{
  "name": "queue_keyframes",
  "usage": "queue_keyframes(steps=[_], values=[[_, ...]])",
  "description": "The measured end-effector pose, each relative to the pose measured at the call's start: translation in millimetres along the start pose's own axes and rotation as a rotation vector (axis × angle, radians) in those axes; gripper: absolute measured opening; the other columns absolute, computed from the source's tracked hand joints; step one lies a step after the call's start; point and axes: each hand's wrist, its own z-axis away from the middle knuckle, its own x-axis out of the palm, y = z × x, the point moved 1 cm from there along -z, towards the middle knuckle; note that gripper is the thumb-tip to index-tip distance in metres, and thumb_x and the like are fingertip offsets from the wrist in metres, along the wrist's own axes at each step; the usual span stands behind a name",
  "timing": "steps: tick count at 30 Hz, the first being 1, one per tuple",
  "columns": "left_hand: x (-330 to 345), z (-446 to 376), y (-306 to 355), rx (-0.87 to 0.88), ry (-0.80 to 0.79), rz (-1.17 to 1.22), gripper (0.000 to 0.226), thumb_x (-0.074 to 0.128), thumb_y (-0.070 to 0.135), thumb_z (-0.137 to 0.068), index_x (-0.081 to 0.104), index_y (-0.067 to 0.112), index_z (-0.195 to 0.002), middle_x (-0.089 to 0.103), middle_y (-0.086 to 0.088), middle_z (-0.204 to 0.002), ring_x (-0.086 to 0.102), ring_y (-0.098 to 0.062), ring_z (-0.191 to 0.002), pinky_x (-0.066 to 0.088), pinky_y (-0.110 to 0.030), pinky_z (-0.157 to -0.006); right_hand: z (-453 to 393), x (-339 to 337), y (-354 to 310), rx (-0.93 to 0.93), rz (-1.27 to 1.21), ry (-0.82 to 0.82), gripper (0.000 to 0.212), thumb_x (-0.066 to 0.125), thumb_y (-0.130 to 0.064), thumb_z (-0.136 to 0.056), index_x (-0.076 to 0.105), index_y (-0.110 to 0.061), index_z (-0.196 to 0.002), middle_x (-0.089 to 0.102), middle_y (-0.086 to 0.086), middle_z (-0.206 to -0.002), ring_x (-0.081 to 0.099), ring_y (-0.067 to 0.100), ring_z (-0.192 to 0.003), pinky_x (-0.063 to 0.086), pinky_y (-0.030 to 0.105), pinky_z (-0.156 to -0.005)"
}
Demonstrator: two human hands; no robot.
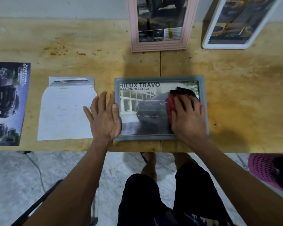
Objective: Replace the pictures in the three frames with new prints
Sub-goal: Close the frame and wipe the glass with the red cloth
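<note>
**Cloth on the glass of the grey frame, two frames already standing**

Pressing down with fingers curled over it, the right hand [189,116] holds a red and black cloth [178,97] against the glass at the right side of the grey frame [160,137], just right of the picture's centre. The left hand [104,116] lies flat with fingers straight and spread, gripping nothing; its thumb rests on the frame's left border and steadies it on the wooden table [235,95].

From the head view, the grey frame lies face up near the table's front edge and already shows a truck print [144,108] behind the glass. At the upper centre a pink frame [158,46] stands with a print inside, and at the upper right a white frame [227,44] leans, also filled.

At the left, a white sheet [64,111] lies just beside the left hand, and a dark printed page [6,103] lies at the far left edge. Whether these are removed pictures or spare prints cannot be told.

All three frames appear filled, so the task looks nearly done: probably only wiping and standing up this last frame remains.
</note>
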Motion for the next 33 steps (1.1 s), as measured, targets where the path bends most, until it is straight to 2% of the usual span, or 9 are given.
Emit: queue_keyframes(steps=[3, 5, 7, 9, 12, 19, 25, 30, 33], values=[[0, 0, 0, -0.004, -0.001, -0.001, 0.052, 0.011, 0.043, -0.108, 0.027, 0.032, -0.156, 0.018, 0.007, -0.164, 0.007, -0.022, -0.151, -0.004, -0.062, -0.12, 1, 2, -4, 0.064, 0.003, -0.053, 0.047, 0.044, -0.023, -0.091, 0.049, -0.008, -0.136, 0.05, 0.008, -0.138, 0.041, 0.032, -0.119, 0.038, 0.043, -0.097], [0, 0, 0, -0.006, -0.009, 0.0, 0.052, 0.011, 0.043, -0.107, 0.025, 0.033, -0.157, 0.017, 0.007, -0.164, 0.006, -0.022, -0.151, -0.005, -0.062, -0.119, 1, 0, -30, -0.027, 0.025, -0.047, 0.045, 0.05, -0.018, -0.088, 0.054, -0.006, -0.131, 0.055, 0.011, -0.132, 0.039, 0.03, -0.116, 0.037, 0.044, -0.098], [0, 0, 0, -0.007, -0.021, -0.003, 0.052, 0.01, 0.044, -0.107, 0.023, 0.035, -0.157, 0.015, 0.008, -0.165, 0.005, -0.021, -0.151, -0.006, -0.061, -0.119, 4, -2, -66, -0.137, -0.133, -0.051, 0.042, 0.055, -0.016, -0.087, 0.057, -0.007, -0.128, 0.057, 0.012, -0.129, 0.039, 0.031, -0.114, 0.038, 0.048, -0.099], [0, 0, -1, -0.012, -0.042, 0.001, 0.054, 0.009, 0.047, -0.106, 0.021, 0.036, -0.157, 0.013, 0.01, -0.165, 0.003, -0.019, -0.152, -0.008, -0.06, -0.12, 13, 2, -103, -0.286, -0.25, -0.134, 0.041, 0.047, -0.026, -0.09, 0.058, -0.012, -0.126, 0.059, 0.008, -0.126, 0.043, 0.032, -0.11, 0.039, 0.047, -0.093], [-1, -2, -3, -0.009, -0.064, -0.001, 0.054, 0.009, 0.049, -0.106, 0.02, 0.038, -0.157, 0.011, 0.01, -0.165, 0.002, -0.019, -0.151, -0.008, -0.059, -0.12, 32, 11, -126, -0.331, -0.284, -0.161, 0.046, 0.04, -0.036, -0.091, 0.061, -0.012, -0.124, 0.058, 0.004, -0.126, 0.045, 0.032, -0.108, 0.041, 0.044, -0.086], [-2, 2, 1, 0.02, -0.041, -0.083, 0.053, 0.019, 0.048, -0.107, 0.025, 0.031, -0.156, 0.018, 0.004, -0.164, 0.01, -0.026, -0.15, 0.002, -0.066, -0.117, 42, 5, -57, -0.226, -0.145, -0.094, 0.034, 0.04, -0.034, -0.092, 0.06, -0.019, -0.115, 0.057, 0.0, -0.126, 0.044, 0.032, -0.12, 0.043, 0.048, -0.098], [-3, 1, 3, 0.017, -0.065, -0.128, 0.06, 0.018, 0.056, -0.105, 0.023, 0.028, -0.158, 0.016, 0.002, -0.164, 0.007, -0.026, -0.151, 0.0, -0.066, -0.118, 44, -3, 18, -0.028, -0.072, 0.113, 0.021, 0.053, -0.028, -0.088, 0.068, -0.017, -0.097, 0.065, -0.002, -0.112, 0.049, 0.029, -0.104, 0.038, 0.041, -0.079], [-7, 2, 7, 0.014, -0.094, -0.154, 0.061, 0.015, 0.054, -0.105, 0.02, 0.026, -0.158, 0.015, 0.0, -0.165, 0.007, -0.027, -0.152, -0.003, -0.065, -0.118, 39, -3, 40, -0.036, -0.113, 0.081, 0.03, 0.045, -0.024, -0.079, 0.064, -0.017, -0.101, 0.061, 0.0, -0.113, 0.041, 0.031, -0.103, 0.035, 0.037, -0.063], [-12, 2, 10, 0.014, -0.131, -0.191, 0.062, 0.014, 0.053, -0.105, 0.017, 0.024, -0.159, 0.013, -0.001, -0.165, 0.005, -0.028, -0.152, -0.005, -0.065, -0.118, 30, -5, 43, -0.009, -0.224, 0.047, 0.032, 0.048, -0.012, -0.075, 0.065, -0.017, -0.102, 0.063, -0.003, -0.11, 0.042, 0.033, -0.1, 0.037, 0.037, -0.069]])
